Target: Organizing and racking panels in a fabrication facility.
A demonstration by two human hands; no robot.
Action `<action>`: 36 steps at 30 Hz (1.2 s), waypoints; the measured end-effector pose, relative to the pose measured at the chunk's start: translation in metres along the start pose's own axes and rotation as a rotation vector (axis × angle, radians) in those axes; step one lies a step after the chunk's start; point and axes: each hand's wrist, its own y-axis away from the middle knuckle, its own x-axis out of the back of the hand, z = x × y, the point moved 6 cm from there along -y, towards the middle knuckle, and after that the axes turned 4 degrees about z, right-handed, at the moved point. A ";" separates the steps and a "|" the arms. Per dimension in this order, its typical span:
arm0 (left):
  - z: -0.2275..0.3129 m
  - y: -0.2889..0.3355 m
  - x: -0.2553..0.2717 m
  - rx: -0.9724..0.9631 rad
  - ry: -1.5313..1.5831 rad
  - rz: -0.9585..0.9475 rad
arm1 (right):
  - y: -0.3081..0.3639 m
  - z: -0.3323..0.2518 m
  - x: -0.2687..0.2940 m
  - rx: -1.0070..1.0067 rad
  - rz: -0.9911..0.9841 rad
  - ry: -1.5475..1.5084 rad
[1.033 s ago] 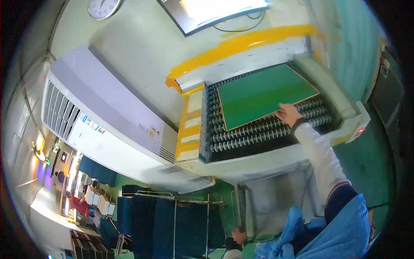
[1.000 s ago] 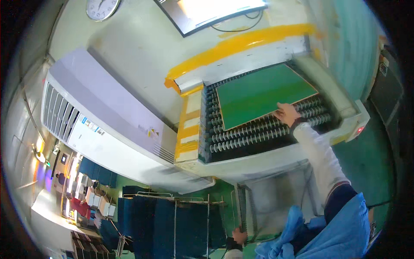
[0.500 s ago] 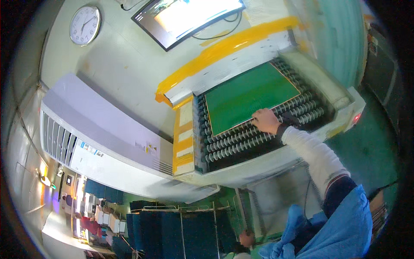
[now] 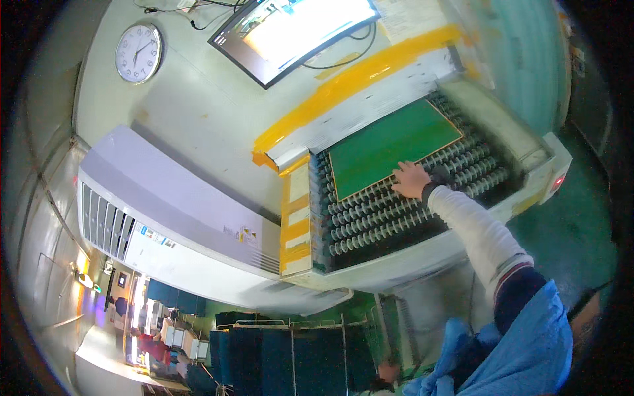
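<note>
Screen glares white (rim dark, edges bent).

grn panel, sheets prob. dk blue

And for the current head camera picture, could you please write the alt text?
The person's right hand lies at the near edge of a green rectangular board on rows of ridged grey rollers. The left hand is low and blurred; a wall clock and lit screen are above.

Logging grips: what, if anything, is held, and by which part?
Right hand overlaps the green rectangular panel at its near edge; grip unclear. Left hand: unclear.
</note>
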 end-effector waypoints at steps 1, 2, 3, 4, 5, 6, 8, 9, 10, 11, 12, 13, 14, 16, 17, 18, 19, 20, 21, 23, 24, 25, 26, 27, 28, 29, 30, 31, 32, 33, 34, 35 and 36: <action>0.007 0.000 0.004 -0.011 -0.029 0.023 | 0.000 0.003 0.005 0.003 0.003 0.000; 0.037 -0.006 0.018 0.147 0.164 -0.036 | 0.012 0.017 0.008 0.014 0.063 -0.022; 0.061 -0.009 0.036 0.310 0.348 -0.087 | 0.024 0.022 0.017 0.040 0.139 -0.012; 0.058 -0.011 0.035 0.261 0.294 -0.090 | 0.031 0.015 0.026 0.122 0.176 -0.069; 0.053 -0.013 0.029 0.209 0.242 -0.099 | 0.040 0.009 0.036 0.202 0.210 -0.122; 0.048 -0.012 0.024 0.165 0.189 -0.114 | 0.049 0.004 0.041 0.180 0.142 -0.246; -0.003 -0.006 -0.018 0.375 0.314 -0.298 | 0.072 -0.002 0.061 0.138 -0.085 -0.461; -0.029 0.000 -0.033 0.492 0.374 -0.378 | 0.092 -0.003 0.059 0.061 -0.342 -0.839; -0.049 0.004 -0.041 0.540 0.291 -0.393 | 0.120 -0.020 0.077 0.027 -0.498 -1.143; -0.032 0.004 -0.045 0.473 0.213 -0.368 | 0.155 -0.005 0.086 -0.083 -0.563 -1.256; -0.013 -0.001 -0.044 0.383 0.095 -0.320 | 0.186 0.022 0.090 -0.271 -0.595 -1.293; -0.005 -0.003 -0.039 0.336 -0.007 -0.291 | 0.212 0.043 0.093 -0.269 -0.605 -1.154; 0.002 -0.003 -0.035 0.303 -0.077 -0.272 | 0.240 0.071 0.084 -0.321 -0.624 -1.140; 0.013 0.003 -0.027 0.278 -0.119 -0.232 | 0.303 0.107 0.082 -0.477 -0.506 -1.102; 0.015 0.002 -0.020 0.286 -0.073 -0.196 | 0.330 0.122 0.078 -0.585 -0.493 -1.022; 0.016 0.004 -0.015 0.293 -0.034 -0.157 | 0.359 0.138 0.066 -0.658 -0.484 -1.041; 0.013 0.005 -0.006 0.305 -0.017 -0.111 | 0.391 0.157 0.043 -0.740 -0.482 -1.062; 0.028 -0.004 -0.010 0.285 0.016 -0.086 | 0.432 0.196 0.026 -0.513 -0.591 -0.763; 0.020 -0.011 0.009 0.311 0.036 0.003 | 0.440 0.208 -0.001 -0.208 -0.651 -0.482; -0.006 -0.005 0.039 0.356 0.057 0.093 | 0.475 0.146 -0.013 0.347 -0.527 -0.171; 0.059 -0.005 0.030 0.278 0.195 0.017 | 0.534 0.165 0.000 0.257 -0.601 -0.160; 0.105 0.001 0.060 0.232 0.303 -0.014 | 0.565 0.156 0.004 0.124 -0.668 -0.271; 0.078 0.001 0.066 0.216 0.302 -0.010 | 0.578 0.140 -0.021 -0.353 -0.781 -0.765; 0.058 0.006 0.069 0.198 0.303 -0.003 | 0.603 0.123 -0.037 -0.913 -0.676 -1.220; 0.061 0.014 0.069 0.216 0.277 0.003 | 0.626 0.112 -0.046 -0.969 -0.765 -1.177; 0.072 0.020 0.068 0.226 0.260 0.012 | 0.648 0.106 -0.049 -1.024 -0.845 -1.124; 0.072 0.027 0.068 0.236 0.229 0.037 | 0.665 0.098 -0.056 -1.064 -0.878 -1.107; 0.067 0.033 0.061 0.248 0.233 0.045 | 0.681 0.091 -0.063 -1.106 -0.911 -1.087; 0.066 0.036 0.054 0.259 0.238 0.056 | 0.693 0.085 -0.065 -1.150 -0.893 -1.086; 0.057 0.039 0.048 0.271 0.240 0.073 | 0.701 0.080 -0.070 -1.187 -0.876 -1.089; 0.049 0.038 0.045 0.240 0.258 0.086 | 0.706 0.077 -0.077 -1.209 -0.848 -1.144; 0.039 0.035 0.046 0.209 0.276 0.102 | 0.706 0.075 -0.084 -1.228 -0.819 -1.199; 0.038 0.037 0.045 0.204 0.288 0.099 | 0.711 0.074 -0.089 -1.253 -0.792 -1.247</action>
